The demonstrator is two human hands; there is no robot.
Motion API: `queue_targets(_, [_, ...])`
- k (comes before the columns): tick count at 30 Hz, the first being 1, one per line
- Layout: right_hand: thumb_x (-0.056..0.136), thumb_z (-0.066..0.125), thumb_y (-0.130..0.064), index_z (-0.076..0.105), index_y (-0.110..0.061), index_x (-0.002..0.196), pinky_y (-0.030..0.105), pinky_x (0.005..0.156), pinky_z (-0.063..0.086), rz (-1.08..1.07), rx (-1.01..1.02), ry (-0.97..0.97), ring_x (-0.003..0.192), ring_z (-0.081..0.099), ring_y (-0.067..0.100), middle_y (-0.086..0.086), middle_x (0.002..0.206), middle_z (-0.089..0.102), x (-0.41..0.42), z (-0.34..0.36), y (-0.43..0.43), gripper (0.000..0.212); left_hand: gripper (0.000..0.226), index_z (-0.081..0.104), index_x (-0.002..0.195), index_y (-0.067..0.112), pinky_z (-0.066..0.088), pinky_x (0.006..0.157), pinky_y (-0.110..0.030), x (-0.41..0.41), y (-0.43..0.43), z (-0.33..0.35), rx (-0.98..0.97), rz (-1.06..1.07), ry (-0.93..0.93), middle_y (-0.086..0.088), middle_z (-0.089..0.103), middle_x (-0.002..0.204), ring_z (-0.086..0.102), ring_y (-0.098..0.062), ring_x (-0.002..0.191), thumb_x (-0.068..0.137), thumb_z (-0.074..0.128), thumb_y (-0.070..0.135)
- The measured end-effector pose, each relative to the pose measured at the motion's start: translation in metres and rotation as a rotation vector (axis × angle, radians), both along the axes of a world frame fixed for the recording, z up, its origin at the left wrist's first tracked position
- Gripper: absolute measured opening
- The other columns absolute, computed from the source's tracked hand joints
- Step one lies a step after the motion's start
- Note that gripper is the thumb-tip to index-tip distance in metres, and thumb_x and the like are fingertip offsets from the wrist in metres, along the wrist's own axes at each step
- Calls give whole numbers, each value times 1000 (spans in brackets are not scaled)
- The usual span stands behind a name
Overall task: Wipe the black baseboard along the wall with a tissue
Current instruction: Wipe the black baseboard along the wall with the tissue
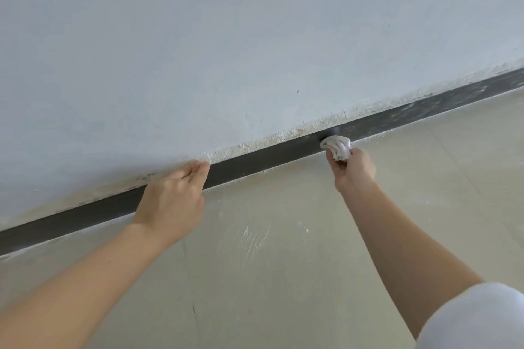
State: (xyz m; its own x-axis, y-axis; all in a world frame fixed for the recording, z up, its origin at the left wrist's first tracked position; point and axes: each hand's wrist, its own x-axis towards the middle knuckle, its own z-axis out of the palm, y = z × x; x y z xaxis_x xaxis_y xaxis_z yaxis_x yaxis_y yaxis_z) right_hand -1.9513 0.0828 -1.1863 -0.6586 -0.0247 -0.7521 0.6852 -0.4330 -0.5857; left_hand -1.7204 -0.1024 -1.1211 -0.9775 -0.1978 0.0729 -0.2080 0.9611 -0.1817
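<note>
The black baseboard point(263, 156) runs slantwise from lower left to upper right along the foot of a pale blue-grey wall point(226, 37). My right hand point(353, 168) grips a crumpled white tissue point(337, 146) and presses it against the baseboard. Right of the tissue the strip looks dusty and smeared with white; left of it the strip is darker. My left hand point(173, 198) rests flat against the baseboard and wall edge, fingers together, holding nothing.
A beige floor point(283, 278) lies below the baseboard, marked with white scuffs and plaster specks. Crumbly plaster lines the wall's lower edge. A white-clad knee point(476, 320) sits at the lower right corner.
</note>
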Motion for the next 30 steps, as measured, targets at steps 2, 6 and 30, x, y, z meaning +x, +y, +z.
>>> queue_targets(2, [90,43,-1,57,1,79,28,54,59,-24,-29,-13,59,58,22,16,75,57,8,1,2,18,50,69,99,-2,35,35,-17,0,1,0,21,10,4,-7,74,83,68,-16,63,66,33,8])
queue_targets(6, [89,41,-5,59,1,94,27,48,56,313,-127,-95,48,62,20,17,76,62,58,-3,-30,20,49,69,99,-2,36,33,-18,-1,2,1,38,37,-4,-8,74,85,69,-16,63,64,36,8])
queue_targets(30, [91,42,-2,55,9,111,31,56,60,89,-196,-77,70,65,29,21,85,63,44,-7,-2,26,55,67,103,-6,31,35,-14,-3,12,6,54,43,-113,-12,73,87,69,-17,59,67,29,12])
